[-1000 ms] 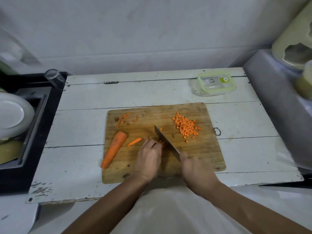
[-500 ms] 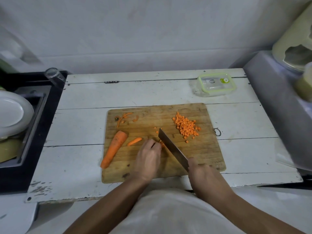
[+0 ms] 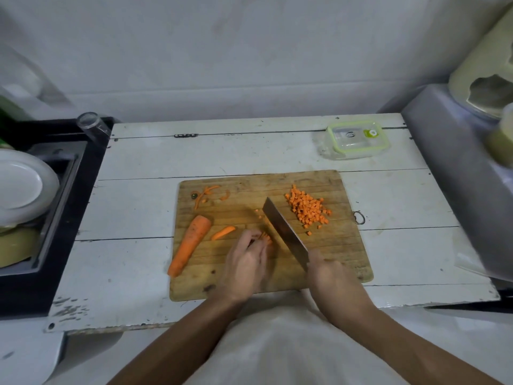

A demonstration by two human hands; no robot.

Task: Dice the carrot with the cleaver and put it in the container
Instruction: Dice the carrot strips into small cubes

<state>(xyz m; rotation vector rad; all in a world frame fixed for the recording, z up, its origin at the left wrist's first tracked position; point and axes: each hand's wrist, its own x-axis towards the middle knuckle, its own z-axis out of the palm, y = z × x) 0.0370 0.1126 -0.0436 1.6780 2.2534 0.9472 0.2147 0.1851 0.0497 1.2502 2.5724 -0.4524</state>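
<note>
On the wooden cutting board (image 3: 344, 262) my left hand (image 3: 245, 258) holds down a bundle of carrot sticks (image 3: 266, 237) with curled fingers. My right hand (image 3: 329, 270) grips the cleaver (image 3: 284, 232), whose blade runs diagonally just right of the sticks. A pile of diced carrot (image 3: 308, 208) lies at the board's upper right. A large carrot piece (image 3: 190, 244) and a thin carrot slice (image 3: 223, 232) lie on the board's left half. The clear container (image 3: 356, 138) with a green-rimmed lid sits closed at the table's back right.
Carrot peelings (image 3: 206, 194) lie at the board's top left. The white plank table (image 3: 133, 207) borders a black sink (image 3: 63, 195) on the left holding a white plate (image 3: 22, 186) and an upturned glass (image 3: 90, 125). A grey appliance (image 3: 458, 173) stands at right.
The cleaver has shifted right and away from the sticks, leaving a few small cubes beside the blade. My left hand has stayed on the carrot sticks.
</note>
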